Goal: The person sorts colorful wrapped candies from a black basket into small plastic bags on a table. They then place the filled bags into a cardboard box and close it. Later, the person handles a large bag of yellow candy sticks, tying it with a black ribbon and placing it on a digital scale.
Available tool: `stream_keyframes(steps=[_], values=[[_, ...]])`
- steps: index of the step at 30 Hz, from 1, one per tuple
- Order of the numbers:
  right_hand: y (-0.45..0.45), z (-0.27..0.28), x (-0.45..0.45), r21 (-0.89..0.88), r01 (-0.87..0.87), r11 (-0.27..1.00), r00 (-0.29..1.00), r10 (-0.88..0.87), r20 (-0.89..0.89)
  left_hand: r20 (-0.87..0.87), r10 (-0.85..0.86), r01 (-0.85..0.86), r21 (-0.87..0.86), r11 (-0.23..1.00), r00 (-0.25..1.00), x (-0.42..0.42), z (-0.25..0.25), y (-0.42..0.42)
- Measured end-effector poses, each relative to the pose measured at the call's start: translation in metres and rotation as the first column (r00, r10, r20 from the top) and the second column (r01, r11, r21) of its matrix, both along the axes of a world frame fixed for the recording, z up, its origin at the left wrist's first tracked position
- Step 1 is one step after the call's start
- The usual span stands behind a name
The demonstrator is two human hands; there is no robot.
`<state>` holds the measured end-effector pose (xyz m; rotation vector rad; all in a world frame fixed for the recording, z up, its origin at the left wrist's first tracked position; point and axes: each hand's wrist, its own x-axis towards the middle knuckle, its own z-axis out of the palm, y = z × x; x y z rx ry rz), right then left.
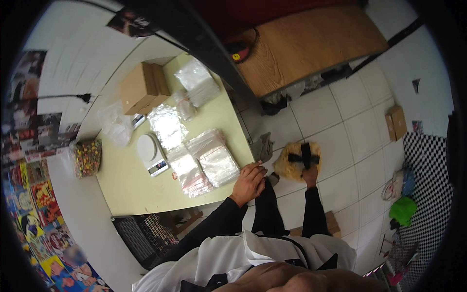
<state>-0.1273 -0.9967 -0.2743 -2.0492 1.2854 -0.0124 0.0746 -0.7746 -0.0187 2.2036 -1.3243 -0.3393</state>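
Observation:
My right hand (311, 176) grips a bulging yellowish bag (290, 166) with crossed black strips on top, held over the tiled floor. What fills the bag cannot be made out clearly. My left hand (249, 184) rests at the near right corner of the pale yellow table (131, 195), holding nothing. Just beside it on the tabletop lies a stack of clear plastic bags (219, 160). Another pile of clear bags (189, 175) adjoins that stack. Farther left sits a white digital kitchen scale (147, 146) with a small display.
Cardboard boxes (140, 89) and more clear plastic packs (197, 82) occupy the table's back. A bag of colourful pieces (87, 157) leans at the left wall. A dark post (219, 47) rises beyond the table, near a wooden bench (310, 47). A grey cloth (263, 146) is by the table edge.

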Motion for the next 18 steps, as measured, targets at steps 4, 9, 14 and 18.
stream_keyframes(steps=[4, 9, 14, 18], values=[[0.016, 0.113, -0.049, 0.098, 0.096, 0.991, 0.991, -0.085, -0.106, -0.028, -0.010, 0.008, -0.046, 0.999, 1.000, 0.000, 0.000, 0.003], [0.047, 0.238, -0.090, -0.014, 0.111, 0.994, 0.990, -0.112, -0.088, -0.097, -0.115, 0.091, -0.229, 0.969, 0.989, -0.038, 0.027, -0.008], [0.098, 0.354, -0.085, -0.192, 0.188, 0.963, 0.969, -0.150, 0.198, -0.149, -0.522, 0.418, -0.438, 0.796, 0.840, -0.101, 0.086, -0.027], [0.127, 0.443, -0.068, -0.394, 0.172, 0.903, 0.948, -0.043, 0.315, 0.008, -0.534, 0.448, -0.554, 0.701, 0.846, -0.105, 0.146, -0.009]])
